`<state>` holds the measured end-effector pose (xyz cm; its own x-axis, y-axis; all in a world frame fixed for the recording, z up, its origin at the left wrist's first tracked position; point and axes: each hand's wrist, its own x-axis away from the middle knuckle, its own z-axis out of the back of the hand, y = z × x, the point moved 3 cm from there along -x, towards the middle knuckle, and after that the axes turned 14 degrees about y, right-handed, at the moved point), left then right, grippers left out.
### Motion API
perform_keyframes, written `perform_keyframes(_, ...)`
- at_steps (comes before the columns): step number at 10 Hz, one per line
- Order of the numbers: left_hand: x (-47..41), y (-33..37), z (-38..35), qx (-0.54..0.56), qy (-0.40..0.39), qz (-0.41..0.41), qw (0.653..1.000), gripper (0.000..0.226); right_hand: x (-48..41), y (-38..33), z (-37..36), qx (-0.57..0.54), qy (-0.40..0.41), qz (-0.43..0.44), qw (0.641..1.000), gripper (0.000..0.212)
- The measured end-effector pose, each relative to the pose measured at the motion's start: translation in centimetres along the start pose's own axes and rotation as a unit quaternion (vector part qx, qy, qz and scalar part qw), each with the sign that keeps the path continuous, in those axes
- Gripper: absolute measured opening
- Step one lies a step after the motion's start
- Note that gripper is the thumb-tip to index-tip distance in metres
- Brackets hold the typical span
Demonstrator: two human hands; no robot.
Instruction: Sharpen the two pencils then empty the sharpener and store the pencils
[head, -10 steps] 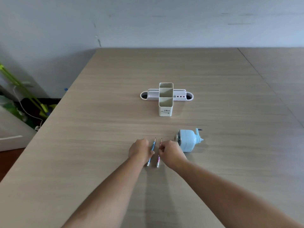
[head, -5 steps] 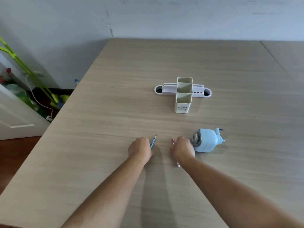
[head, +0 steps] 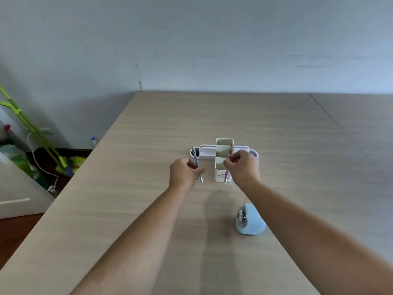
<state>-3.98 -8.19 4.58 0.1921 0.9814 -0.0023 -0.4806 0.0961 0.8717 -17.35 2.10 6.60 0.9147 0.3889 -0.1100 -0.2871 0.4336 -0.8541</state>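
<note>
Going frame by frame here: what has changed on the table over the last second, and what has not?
Both pencils have left the table. The left hand now holds the blue pencil upright, and the right hand holds the pink pencil upright; both moved forward to the white organizer. The organizer and the blue sharpener appear to sit where they were; the camera tilted up.

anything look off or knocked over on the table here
Only the blue sharpener: it appears to lie on its side on the table, near the right forearm. The white organiser stands upright, and each hand holds a pencil: left hand, right hand. No spills show.
</note>
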Motion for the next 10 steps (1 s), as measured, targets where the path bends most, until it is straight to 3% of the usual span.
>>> perform_keyframes(2,-3.0,4.3,-4.6,0.019,-0.004,-0.036,0.999,0.025,-6.3,1.0,0.4,-0.040,0.055,-0.028,0.997,0.003)
perform_keyframes(5,-5.0,0.7,-10.2,-0.046,-0.020,-0.035,0.998,0.005,-7.4,6.2,-3.6,-0.059,-0.002,-0.092,0.994,0.007)
perform_keyframes(8,-5.4,-0.4,-10.7,-0.064,0.000,-0.042,0.997,0.007,-6.9,7.6,-4.6,-0.055,-0.007,-0.117,0.992,0.015)
perform_keyframes(10,-5.5,0.0,-8.7,-0.041,0.015,-0.043,0.998,0.007,-6.8,6.6,-2.5,-0.082,0.020,-0.121,0.989,0.002)
